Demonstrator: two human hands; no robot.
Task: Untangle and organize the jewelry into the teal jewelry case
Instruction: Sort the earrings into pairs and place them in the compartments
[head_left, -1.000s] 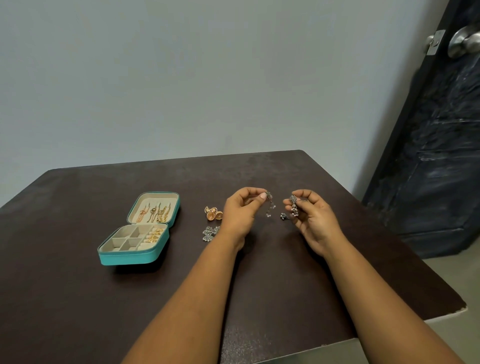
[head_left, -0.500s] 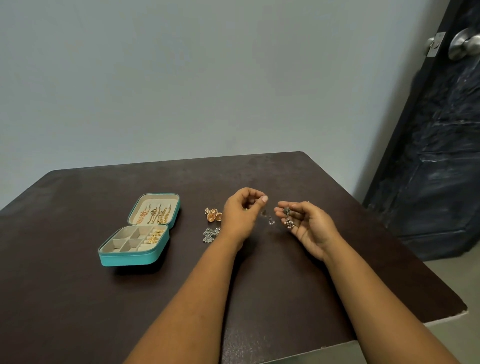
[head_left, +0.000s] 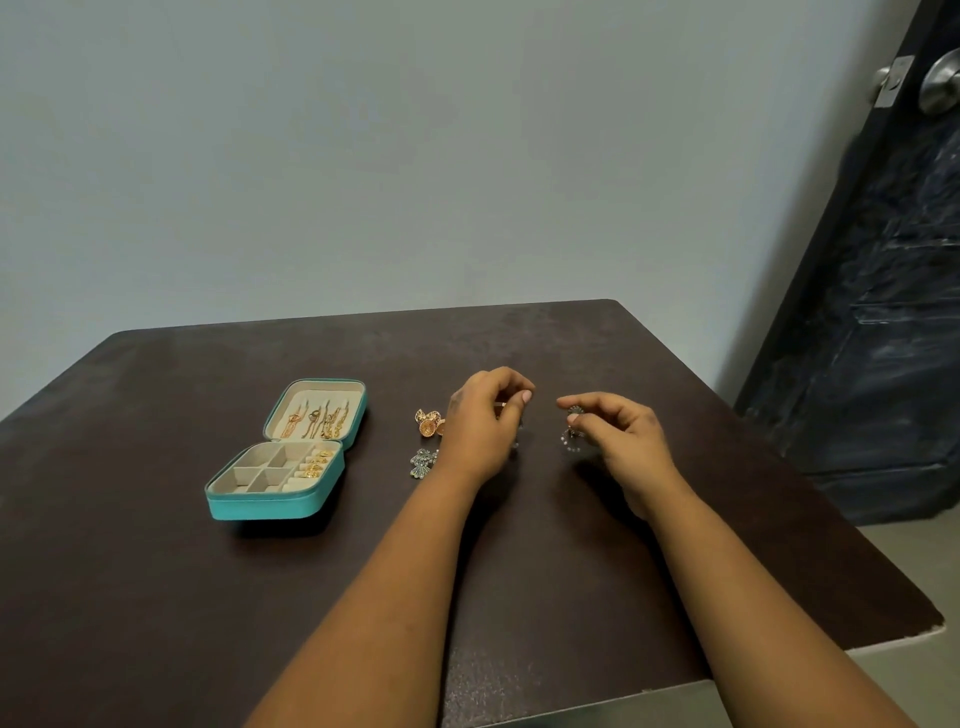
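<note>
Teal jewelry case (head_left: 262, 506) open on dark worktop (head_left: 156, 597), gold pcs in lid & right slots; gold earrings (head_left: 429, 422) + silver earrings (head_left: 423, 462) just left of left hand (head_left: 480, 426), fingers curled, contents unclear; right hand (head_left: 621, 441) grip pinches silver earring (head_left: 572, 439).

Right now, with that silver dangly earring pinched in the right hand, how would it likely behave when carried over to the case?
The silver earring hangs below the right hand, so it probably swings loosely. Small and openwork, it is likely light. Its dangling parts might snag on pieces already in the teal case.
</note>
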